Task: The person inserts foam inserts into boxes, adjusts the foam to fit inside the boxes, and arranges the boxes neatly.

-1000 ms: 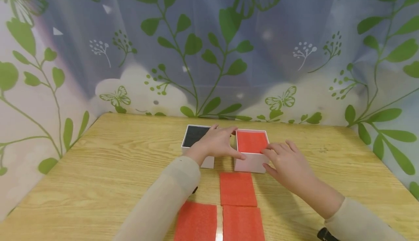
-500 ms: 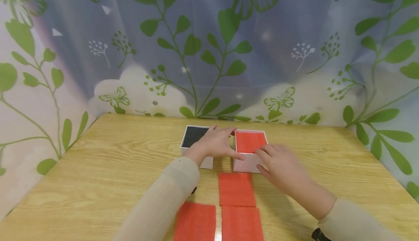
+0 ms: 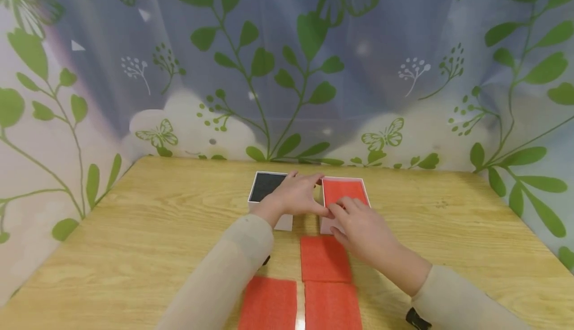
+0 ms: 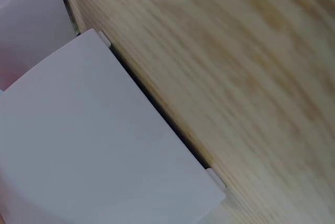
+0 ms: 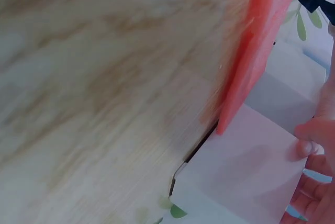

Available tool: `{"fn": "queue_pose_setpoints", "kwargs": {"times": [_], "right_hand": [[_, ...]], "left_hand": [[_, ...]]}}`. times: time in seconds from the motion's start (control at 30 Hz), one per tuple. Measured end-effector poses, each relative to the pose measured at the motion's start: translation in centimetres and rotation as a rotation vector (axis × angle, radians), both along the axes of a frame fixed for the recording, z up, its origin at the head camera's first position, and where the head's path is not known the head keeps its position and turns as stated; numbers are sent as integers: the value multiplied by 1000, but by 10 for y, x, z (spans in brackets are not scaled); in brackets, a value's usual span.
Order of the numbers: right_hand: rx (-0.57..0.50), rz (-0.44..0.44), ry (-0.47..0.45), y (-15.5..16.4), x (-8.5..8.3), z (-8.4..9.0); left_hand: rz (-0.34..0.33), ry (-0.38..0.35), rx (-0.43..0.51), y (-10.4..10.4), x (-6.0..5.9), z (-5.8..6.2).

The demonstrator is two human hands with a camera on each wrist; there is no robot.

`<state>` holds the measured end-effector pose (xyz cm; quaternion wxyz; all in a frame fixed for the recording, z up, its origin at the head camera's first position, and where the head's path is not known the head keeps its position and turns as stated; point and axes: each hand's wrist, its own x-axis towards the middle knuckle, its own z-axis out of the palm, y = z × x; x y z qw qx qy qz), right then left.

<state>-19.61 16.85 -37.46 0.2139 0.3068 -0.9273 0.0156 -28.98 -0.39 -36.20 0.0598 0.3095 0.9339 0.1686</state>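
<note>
Two white boxes stand side by side on the wooden table. The right box (image 3: 369, 198) holds red square sheets (image 3: 343, 189); the left box (image 3: 284, 223) holds a dark square (image 3: 264, 186). My left hand (image 3: 293, 195) reaches across the left box and grips the right box's left side, fingers at the back corner, thumb near the front. My right hand (image 3: 360, 228) lies at the right box's front rim, bent fingertips over the edge by the sheets; its thumb (image 5: 303, 148) touches the outer wall. Whether it pinches a sheet cannot be told.
Several loose red squares lie nearer me: one just before the boxes (image 3: 325, 258), one at front left (image 3: 269, 305), one at front right (image 3: 333, 306). The wooden table (image 3: 148, 240) ends at a leaf-patterned curtain (image 3: 314, 71).
My right hand has slid left along the right box's front rim, from its right corner towards my left thumb. My left hand, the boxes and the loose squares stay put.
</note>
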Motion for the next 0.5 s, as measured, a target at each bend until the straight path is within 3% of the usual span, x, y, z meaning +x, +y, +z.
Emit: {"fn": "queue_pose_setpoints", "kwargs": {"times": [0.27,0.5], "right_hand": [[-13,-28,-18,-4,0,2],[-7,1,-12,-4,-1,3]], "left_hand": [[-9,4,4,0,-1,1],[-2,5,6,0,0,0]]}}
